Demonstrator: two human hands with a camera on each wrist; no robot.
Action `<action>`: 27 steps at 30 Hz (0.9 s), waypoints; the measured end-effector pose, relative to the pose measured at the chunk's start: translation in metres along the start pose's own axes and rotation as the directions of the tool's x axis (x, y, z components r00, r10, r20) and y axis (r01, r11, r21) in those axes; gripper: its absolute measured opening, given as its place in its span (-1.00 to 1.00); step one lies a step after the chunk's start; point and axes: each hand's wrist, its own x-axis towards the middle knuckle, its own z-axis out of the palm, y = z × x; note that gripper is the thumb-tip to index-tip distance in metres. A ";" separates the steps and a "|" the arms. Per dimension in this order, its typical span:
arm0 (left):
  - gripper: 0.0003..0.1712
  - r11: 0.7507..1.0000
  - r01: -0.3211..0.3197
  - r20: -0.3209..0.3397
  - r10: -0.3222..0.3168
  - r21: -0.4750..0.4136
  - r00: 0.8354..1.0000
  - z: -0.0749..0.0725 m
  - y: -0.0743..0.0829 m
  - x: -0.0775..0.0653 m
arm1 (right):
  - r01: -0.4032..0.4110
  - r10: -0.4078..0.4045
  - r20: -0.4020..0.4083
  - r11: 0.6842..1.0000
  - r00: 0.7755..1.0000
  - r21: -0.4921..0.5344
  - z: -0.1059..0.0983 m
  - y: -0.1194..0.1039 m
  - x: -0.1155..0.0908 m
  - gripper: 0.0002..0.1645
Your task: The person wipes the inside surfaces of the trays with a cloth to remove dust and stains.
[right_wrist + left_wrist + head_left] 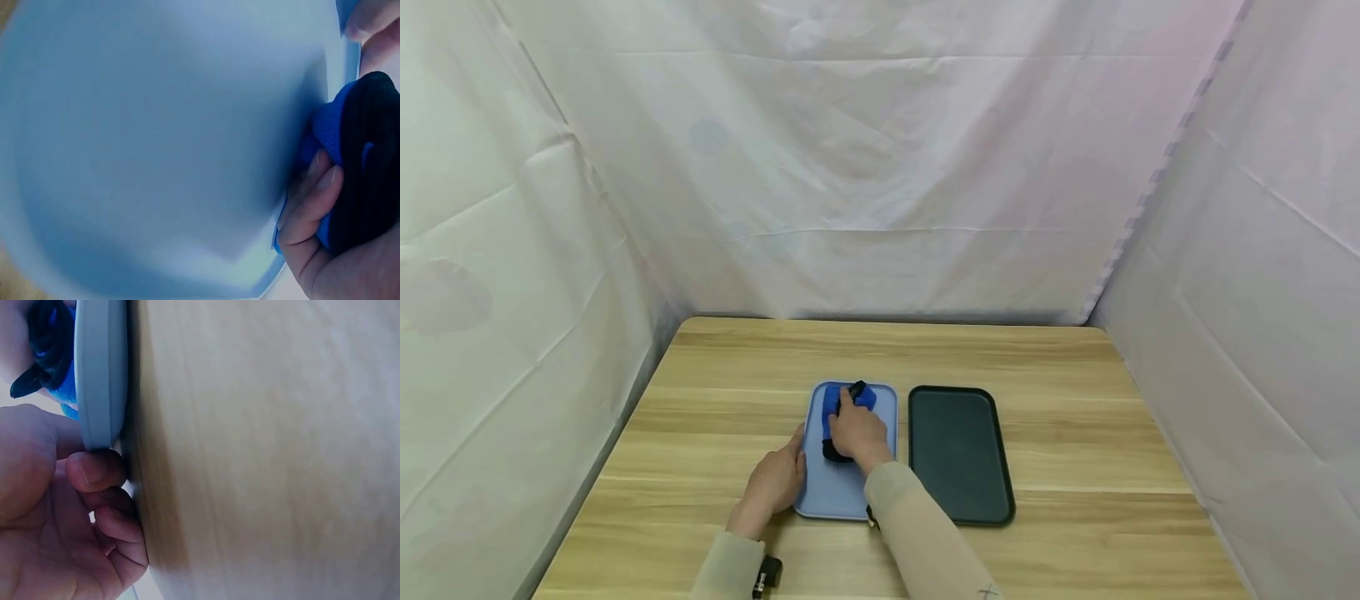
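Note:
A light blue tray (831,498) lies flat on the table, its long side running away from me. My left hand (775,479) holds the tray's left edge; in the left wrist view the rim (100,369) sits between the thumb side and the curled fingers (94,470). On the tray's upper half, my right hand (859,429) grips a bunched blue cloth with black edging (831,408) and presses it to the surface. The right wrist view shows curled fingertips (325,181) against the cloth (328,128). The cloth's middle is hidden under the hand.
Just right of the blue tray lies a dark green tray (958,454), partly under the right forearm. Both rest on a wood-grain table (1075,417). White fabric sheets (880,167) hang behind the table and on both sides.

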 end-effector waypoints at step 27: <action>-0.36 1.000 0.017 -0.007 -0.017 -0.004 1.000 0.000 0.002 0.000 | 0.027 -0.037 0.120 0.996 0.992 0.082 -0.026 0.034 -0.004 -0.27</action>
